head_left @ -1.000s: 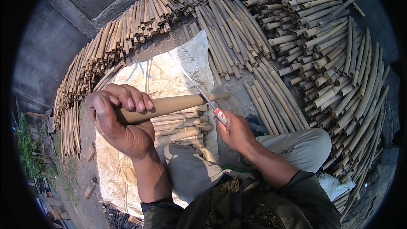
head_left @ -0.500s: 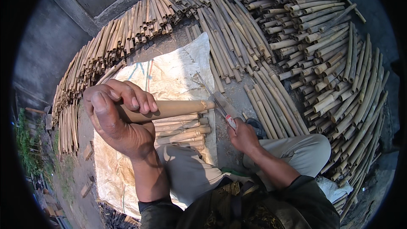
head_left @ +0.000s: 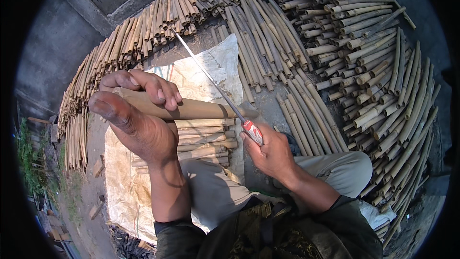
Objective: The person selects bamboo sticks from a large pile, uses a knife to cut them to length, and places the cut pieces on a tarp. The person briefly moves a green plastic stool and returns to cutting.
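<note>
A length of bamboo (head_left: 203, 109) lies across in front of me. My left hand (head_left: 143, 127) holds its left part, fingers curled over the top and thumb stuck out to the side. My right hand (head_left: 272, 151) is closed on the red and white handle of a long-bladed knife (head_left: 206, 74). Its blade looks very thin, seen nearly edge-on, and slants up to the far left. The lower blade passes in front of the bamboo's right end; whether they touch I cannot tell. Beneath, several cut bamboo pieces (head_left: 203, 140) lie side by side on a pale woven sheet (head_left: 127, 182).
Stacked bamboo rises on the right (head_left: 369, 52) and along the wall at far left (head_left: 124, 43). More bamboo poles (head_left: 311, 110) lie on the ground beyond my right knee (head_left: 335, 170). Wood blocks (head_left: 97, 209) and green plants (head_left: 31, 163) are at the left.
The knife has swung up from the bamboo's right end, its blade now pointing far left. My left thumb has lifted outward from the bamboo, whose right end has tipped slightly down.
</note>
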Demonstrator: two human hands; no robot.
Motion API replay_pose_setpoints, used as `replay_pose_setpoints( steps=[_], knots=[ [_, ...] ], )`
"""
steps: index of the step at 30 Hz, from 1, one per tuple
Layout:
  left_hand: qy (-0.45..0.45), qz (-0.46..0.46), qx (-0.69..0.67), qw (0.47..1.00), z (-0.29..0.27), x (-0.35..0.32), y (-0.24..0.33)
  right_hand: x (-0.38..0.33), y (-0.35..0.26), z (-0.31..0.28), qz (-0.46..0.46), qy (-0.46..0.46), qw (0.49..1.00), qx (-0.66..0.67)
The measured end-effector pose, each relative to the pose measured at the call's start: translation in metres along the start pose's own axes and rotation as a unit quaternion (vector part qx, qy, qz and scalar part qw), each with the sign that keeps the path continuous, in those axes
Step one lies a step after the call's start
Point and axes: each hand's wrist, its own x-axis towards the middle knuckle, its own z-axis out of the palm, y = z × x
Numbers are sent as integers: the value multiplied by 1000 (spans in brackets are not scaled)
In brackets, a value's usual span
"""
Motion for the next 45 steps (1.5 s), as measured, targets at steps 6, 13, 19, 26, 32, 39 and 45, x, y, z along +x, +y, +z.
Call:
replay_pose_setpoints(
  steps=[6, 13, 19, 26, 32, 39, 45],
  knots=[
    [12, 18, 12, 1000, 7, 0, -2, 3, 42, 7, -36, 8, 993, -108],
    [-44, -9, -84, 995, -5, 6, -3, -11, 34, -2, 61, 1, 997, -45],
    [-144, 7, -134, 980, -15, 6, -3, 1, 33, 9, 23, -5, 998, -59],
    [-149, 22, -148, 977, -34, -1, 2, -15, 29, 7, 38, -3, 999, 9],
    [-171, 63, -156, 971, -44, -1, 1, -3, 49, 24, 217, -64, 970, -84],
    [-6, 39, -84, 996, -54, -21, 10, -18, 61, 43, 19, -55, 998, 4],
    [-58, 40, -137, 988, -66, -24, 15, -13, 65, 46, 161, -80, 983, -49]
  ],
)
